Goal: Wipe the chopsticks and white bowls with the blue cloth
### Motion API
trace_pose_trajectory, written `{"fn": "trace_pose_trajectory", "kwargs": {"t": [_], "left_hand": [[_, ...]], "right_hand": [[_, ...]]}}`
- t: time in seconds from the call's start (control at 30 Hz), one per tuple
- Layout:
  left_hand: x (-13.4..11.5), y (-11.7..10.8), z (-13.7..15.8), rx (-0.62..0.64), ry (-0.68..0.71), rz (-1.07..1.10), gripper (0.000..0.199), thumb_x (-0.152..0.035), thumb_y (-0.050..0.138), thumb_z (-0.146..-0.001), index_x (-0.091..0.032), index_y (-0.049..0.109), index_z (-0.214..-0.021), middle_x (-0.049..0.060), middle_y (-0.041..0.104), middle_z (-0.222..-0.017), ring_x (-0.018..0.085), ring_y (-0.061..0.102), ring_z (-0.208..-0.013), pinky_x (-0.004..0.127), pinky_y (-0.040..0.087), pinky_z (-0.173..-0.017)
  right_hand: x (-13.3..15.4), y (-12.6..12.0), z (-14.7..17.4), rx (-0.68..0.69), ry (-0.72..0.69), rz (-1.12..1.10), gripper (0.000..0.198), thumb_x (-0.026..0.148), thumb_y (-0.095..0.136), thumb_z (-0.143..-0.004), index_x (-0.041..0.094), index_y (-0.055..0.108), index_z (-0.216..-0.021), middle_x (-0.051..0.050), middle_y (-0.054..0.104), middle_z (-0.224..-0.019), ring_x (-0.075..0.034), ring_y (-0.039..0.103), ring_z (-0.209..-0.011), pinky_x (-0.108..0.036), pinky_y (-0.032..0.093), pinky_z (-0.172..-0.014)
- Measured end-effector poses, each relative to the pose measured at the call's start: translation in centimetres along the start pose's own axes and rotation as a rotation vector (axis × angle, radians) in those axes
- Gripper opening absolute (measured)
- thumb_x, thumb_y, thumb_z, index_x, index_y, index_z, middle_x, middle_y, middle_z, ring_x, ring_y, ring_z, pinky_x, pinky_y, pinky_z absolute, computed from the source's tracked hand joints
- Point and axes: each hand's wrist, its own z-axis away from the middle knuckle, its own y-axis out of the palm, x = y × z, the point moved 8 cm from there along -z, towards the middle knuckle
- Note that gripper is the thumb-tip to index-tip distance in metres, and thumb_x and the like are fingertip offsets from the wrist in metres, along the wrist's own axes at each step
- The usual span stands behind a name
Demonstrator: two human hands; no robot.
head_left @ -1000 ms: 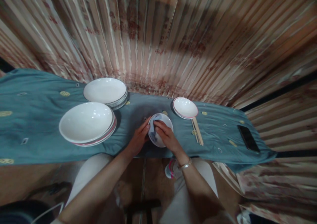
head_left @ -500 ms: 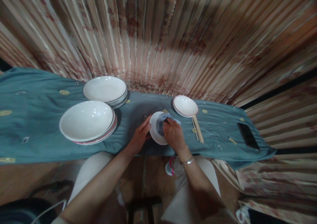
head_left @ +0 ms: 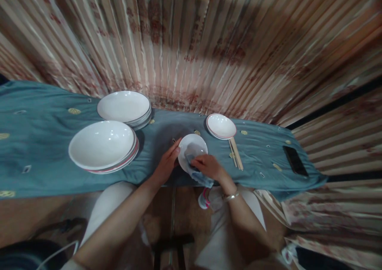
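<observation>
A small white bowl (head_left: 195, 141) is held just above the near edge of the cloth-covered table, its inside facing up. My left hand (head_left: 168, 161) grips its left rim, thumb on the inner side and the other fingers partly hidden beneath. In my right hand (head_left: 209, 167) is a bunched light-blue cloth (head_left: 201, 179), pressed against the inside of the bowl at its lower right. Part of the cloth hangs over the rim toward me. A silver bracelet circles the right wrist.
Left on the blue-green tablecloth (head_left: 41, 142) stand a stack of large white bowls (head_left: 101, 144) and, behind it, a stack of white plates (head_left: 123, 106). Small red-rimmed bowls (head_left: 221, 126), chopsticks (head_left: 236, 154) and a black phone (head_left: 295, 160) lie to the right. A pleated curtain (head_left: 179, 43) hangs behind.
My right hand has swept the cloth from the bowl's upper right down to its lower right side, toward me. My left hand keeps its hold on the rim.
</observation>
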Motion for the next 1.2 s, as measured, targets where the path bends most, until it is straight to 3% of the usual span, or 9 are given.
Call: {"fn": "trace_pose_trajectory", "kwargs": {"t": [0.1,0.23,0.43,0.57,0.77,0.9,1.03,1.2], "left_hand": [[0.1,-0.3,-0.2,-0.01,0.008,-0.001,0.066,-0.05,0.065,-0.079,-0.024,0.052,-0.138,0.005,0.049,-0.147,0.03,0.05,-0.129,0.039,0.05,-0.099],[-0.1,-0.6,-0.5,-0.002,0.079,-0.049,0.064,-0.051,0.062,-0.081,-0.022,0.053,-0.138,0.007,0.052,-0.145,0.028,0.047,-0.133,0.041,0.04,-0.109],[-0.7,-0.9,-0.6,0.004,0.161,-0.145,0.06,-0.05,0.055,-0.087,-0.019,0.052,-0.138,0.008,0.047,-0.148,0.025,0.038,-0.14,0.039,0.024,-0.118],[-1.4,-0.7,-0.3,0.013,0.21,-0.237,0.058,-0.053,0.05,-0.089,-0.018,0.055,-0.136,0.008,0.048,-0.147,0.023,0.035,-0.142,0.036,0.021,-0.119],[-0.5,-0.2,0.0,0.032,0.06,-0.155,0.064,-0.056,0.054,-0.084,-0.024,0.05,-0.14,0.005,0.045,-0.15,0.031,0.04,-0.137,0.042,0.047,-0.102],[-0.5,0.1,0.2,0.054,0.043,-0.101,0.065,-0.055,0.057,-0.083,-0.025,0.049,-0.14,0.005,0.043,-0.151,0.031,0.046,-0.132,0.041,0.052,-0.096],[-0.9,0.2,0.4,0.045,0.053,-0.121,0.063,-0.052,0.058,-0.083,-0.024,0.05,-0.14,0.005,0.044,-0.15,0.03,0.043,-0.134,0.039,0.052,-0.096],[-1.1,0.2,0.5,0.019,0.04,-0.124,0.063,-0.05,0.06,-0.082,-0.024,0.051,-0.139,0.005,0.045,-0.15,0.03,0.043,-0.135,0.038,0.052,-0.095]], "right_hand": [[0.4,0.7,-0.1,0.036,-0.046,-0.361,0.042,0.044,0.048,-0.094,0.014,0.07,-0.073,0.0,0.064,-0.064,-0.011,0.054,-0.06,-0.022,0.038,-0.059],[1.6,1.0,-0.5,-0.003,-0.105,-0.749,0.046,0.055,0.053,-0.087,0.014,0.073,-0.084,-0.003,0.069,-0.078,-0.013,0.058,-0.071,-0.025,0.046,-0.069],[2.9,0.5,-1.1,-0.174,-0.161,-0.944,0.043,0.057,0.055,-0.086,0.019,0.074,-0.098,-0.005,0.071,-0.1,-0.018,0.062,-0.096,-0.032,0.048,-0.092],[3.4,-0.6,-1.2,-0.292,-0.231,-0.84,0.041,0.053,0.049,-0.091,0.021,0.072,-0.101,-0.005,0.068,-0.112,-0.018,0.061,-0.108,-0.033,0.044,-0.1],[3.4,-2.4,-1.0,-0.493,-0.313,-0.592,0.035,0.037,0.043,-0.096,0.019,0.064,-0.117,-0.01,0.059,-0.129,-0.018,0.053,-0.124,-0.034,0.038,-0.109],[3.0,-3.0,-0.8,-0.591,-0.269,-0.289,0.035,0.029,0.039,-0.097,0.018,0.061,-0.123,-0.012,0.055,-0.135,-0.018,0.048,-0.129,-0.036,0.036,-0.112],[2.7,-3.1,-0.6,-0.586,-0.174,0.014,0.036,0.019,0.038,-0.095,0.015,0.058,-0.125,-0.015,0.052,-0.136,-0.023,0.047,-0.128,-0.04,0.037,-0.11],[2.5,-2.8,-0.3,-0.484,-0.024,0.322,0.031,0.014,0.043,-0.093,0.014,0.061,-0.119,-0.016,0.056,-0.13,-0.027,0.053,-0.115,-0.044,0.042,-0.099]]}}
